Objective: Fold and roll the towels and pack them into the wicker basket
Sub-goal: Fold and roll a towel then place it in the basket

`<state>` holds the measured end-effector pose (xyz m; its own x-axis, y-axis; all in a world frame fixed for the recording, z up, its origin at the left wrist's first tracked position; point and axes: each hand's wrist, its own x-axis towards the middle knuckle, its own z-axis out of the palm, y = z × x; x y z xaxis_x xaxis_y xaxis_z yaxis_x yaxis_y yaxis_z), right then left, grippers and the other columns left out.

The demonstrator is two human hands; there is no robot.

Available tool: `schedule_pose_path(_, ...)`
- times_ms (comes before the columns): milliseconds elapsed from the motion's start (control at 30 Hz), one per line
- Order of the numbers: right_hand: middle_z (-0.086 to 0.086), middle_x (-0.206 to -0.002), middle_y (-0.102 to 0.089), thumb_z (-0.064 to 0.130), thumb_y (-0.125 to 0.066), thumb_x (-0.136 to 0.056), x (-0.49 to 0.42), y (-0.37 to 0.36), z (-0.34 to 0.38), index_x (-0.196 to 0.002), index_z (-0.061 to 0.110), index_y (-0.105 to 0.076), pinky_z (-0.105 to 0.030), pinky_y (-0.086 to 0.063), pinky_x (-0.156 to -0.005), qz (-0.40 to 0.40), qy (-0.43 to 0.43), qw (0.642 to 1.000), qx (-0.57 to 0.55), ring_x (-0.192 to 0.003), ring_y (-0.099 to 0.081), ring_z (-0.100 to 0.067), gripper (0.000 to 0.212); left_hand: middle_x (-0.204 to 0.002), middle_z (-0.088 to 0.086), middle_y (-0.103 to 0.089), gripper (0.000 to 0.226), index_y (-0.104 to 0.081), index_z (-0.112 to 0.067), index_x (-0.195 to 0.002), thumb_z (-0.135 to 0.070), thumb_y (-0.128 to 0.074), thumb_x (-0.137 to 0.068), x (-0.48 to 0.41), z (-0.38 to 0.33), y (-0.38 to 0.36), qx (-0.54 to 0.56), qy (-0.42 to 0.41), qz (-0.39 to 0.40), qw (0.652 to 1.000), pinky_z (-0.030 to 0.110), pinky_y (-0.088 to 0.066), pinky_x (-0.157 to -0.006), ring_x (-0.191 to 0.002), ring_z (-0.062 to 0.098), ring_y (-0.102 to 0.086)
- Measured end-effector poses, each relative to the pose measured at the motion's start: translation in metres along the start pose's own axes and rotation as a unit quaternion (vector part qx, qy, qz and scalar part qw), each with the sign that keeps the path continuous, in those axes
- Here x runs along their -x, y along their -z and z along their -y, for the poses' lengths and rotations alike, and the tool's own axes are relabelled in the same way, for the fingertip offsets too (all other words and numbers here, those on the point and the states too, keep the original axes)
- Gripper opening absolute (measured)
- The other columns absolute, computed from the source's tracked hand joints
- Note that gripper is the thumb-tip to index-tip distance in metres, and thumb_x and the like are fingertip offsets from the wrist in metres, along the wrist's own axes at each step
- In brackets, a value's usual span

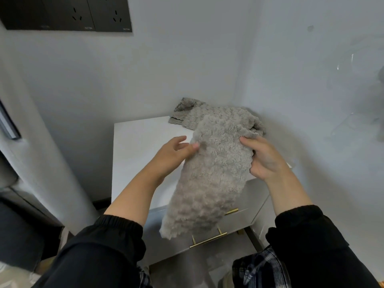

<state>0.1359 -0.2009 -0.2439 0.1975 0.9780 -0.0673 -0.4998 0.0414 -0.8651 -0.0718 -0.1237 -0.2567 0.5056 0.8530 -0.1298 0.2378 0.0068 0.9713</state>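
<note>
A fluffy grey towel hangs in the air above the white nightstand, its lower end dangling past the drawer front. My left hand pinches its left edge with thumb and fingers. My right hand grips its right edge near the top. More grey towel lies crumpled at the back of the nightstand top, against the wall corner. No wicker basket is in view.
The nightstand has drawers with gold handles. White walls close in behind and to the right. A black socket panel sits high on the wall at top left. A dark bed edge lies to the left.
</note>
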Motion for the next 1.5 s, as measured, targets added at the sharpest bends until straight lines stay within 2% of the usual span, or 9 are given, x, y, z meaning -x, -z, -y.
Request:
schedule_pose_path(233, -0.015, -0.102, -0.067, -0.008, -0.048, -0.09, -0.002, -0.003, 0.003, -0.108, 0.004, -0.059, -0.041, -0.052, -0.089, 0.008, 0.01, 0.984, 0.179, -0.096, -0.065, -0.028, 0.024, -0.087, 0.005, -0.073, 0.019, -0.069, -0.006, -0.095, -0.016, -0.069, -0.079, -0.003, -0.005, -0.003, 0.222, 0.061, 0.046, 0.972, 0.024, -0.057, -0.068, -0.078, 0.015, -0.068)
schedule_pose_path(333, -0.015, -0.11, -0.067, -0.001, -0.062, -0.087, -0.014, 0.0, 0.002, -0.108, 0.005, -0.065, -0.044, -0.049, -0.097, -0.054, 0.021, 0.94, 0.335, -0.103, -0.064, -0.029, 0.023, -0.077, 0.004, -0.07, 0.006, -0.07, -0.008, -0.086, -0.012, -0.072, -0.082, -0.008, -0.005, -0.001, 0.128, 0.039, -0.049, 0.99, 0.026, -0.052, -0.065, -0.07, 0.016, -0.062)
schedule_pose_path(500, -0.007, -0.064, -0.055, 0.01, -0.077, -0.076, -0.032, -0.006, 0.001, -0.066, 0.0, -0.064, -0.028, -0.039, -0.064, -0.139, 0.087, 0.855, 0.491, -0.062, -0.05, -0.017, 0.019, -0.046, -0.006, -0.034, 0.04, -0.049, -0.019, -0.048, -0.026, -0.078, -0.074, -0.024, -0.005, 0.006, -0.181, -0.038, -0.19, 0.964, 0.026, -0.022, -0.052, -0.049, 0.013, -0.031)
schedule_pose_path(633, -0.018, -0.059, -0.055, 0.015, -0.075, -0.078, -0.046, -0.011, 0.001, -0.077, -0.009, -0.069, -0.025, -0.034, -0.058, -0.165, 0.1, 0.828, 0.527, -0.059, -0.05, -0.015, 0.024, -0.047, 0.003, -0.051, 0.028, -0.059, -0.011, -0.054, -0.019, -0.069, -0.079, -0.036, -0.005, 0.006, -0.195, -0.032, -0.196, 0.96, 0.025, -0.035, -0.054, -0.048, 0.018, -0.044)
schedule_pose_path(733, 0.004, -0.048, -0.06, 0.006, -0.065, -0.087, -0.054, -0.015, 0.0, -0.08, 0.004, -0.068, -0.025, -0.046, -0.049, -0.159, 0.07, 0.886, 0.43, -0.042, -0.054, -0.005, 0.008, -0.061, 0.008, -0.068, 0.025, -0.067, -0.014, -0.064, -0.006, -0.059, -0.086, -0.041, -0.005, 0.005, -0.044, -0.016, -0.192, 0.98, 0.025, -0.051, -0.058, -0.052, 0.016, -0.063)
schedule_pose_path(867, -0.015, -0.089, -0.071, 0.003, -0.045, -0.096, -0.06, -0.019, -0.002, -0.106, 0.01, -0.053, -0.034, -0.058, -0.077, -0.143, 0.026, 0.96, 0.238, -0.079, -0.071, -0.022, 0.014, -0.077, 0.008, -0.069, 0.027, -0.068, -0.013, -0.076, 0.0, -0.049, -0.089, -0.051, -0.012, 0.009, 0.142, 0.002, -0.202, 0.969, 0.028, -0.056, -0.064, -0.064, 0.016, -0.069)
schedule_pose_path(967, -0.002, -0.065, -0.061, 0.016, -0.043, -0.097, -0.061, -0.014, -0.007, -0.101, 0.006, -0.063, -0.042, -0.055, -0.084, -0.158, -0.033, 0.975, 0.155, -0.058, -0.063, -0.012, 0.023, -0.073, 0.007, -0.065, 0.02, -0.064, -0.007, -0.08, -0.016, -0.052, -0.093, -0.05, -0.009, 0.01, 0.204, 0.056, -0.176, 0.961, 0.028, -0.057, -0.064, -0.063, 0.02, -0.066)
schedule_pose_path(1367, -0.009, -0.066, -0.057, -0.001, -0.066, -0.085, -0.049, -0.001, -0.017, -0.084, 0.011, -0.059, -0.024, -0.049, -0.045, -0.141, -0.004, 0.928, 0.344, -0.045, -0.056, -0.013, 0.014, -0.07, 0.012, -0.062, 0.028, -0.057, -0.009, -0.103, 0.005, -0.066, -0.08, -0.044, 0.006, 0.012, 0.097, 0.074, -0.148, 0.981, 0.022, -0.05, -0.045, -0.047, 0.014, -0.06)
schedule_pose_path(1500, -0.005, -0.063, -0.058, 0.005, -0.07, -0.081, -0.051, 0.004, -0.03, -0.079, 0.018, -0.06, -0.024, -0.041, -0.052, -0.142, 0.032, 0.852, 0.504, -0.051, -0.051, -0.014, 0.017, -0.085, 0.013, -0.066, 0.047, -0.057, -0.014, -0.119, -0.001, -0.069, -0.075, -0.051, 0.017, 0.014, -0.108, 0.048, -0.149, 0.982, 0.035, -0.056, -0.068, -0.063, 0.022, -0.061)
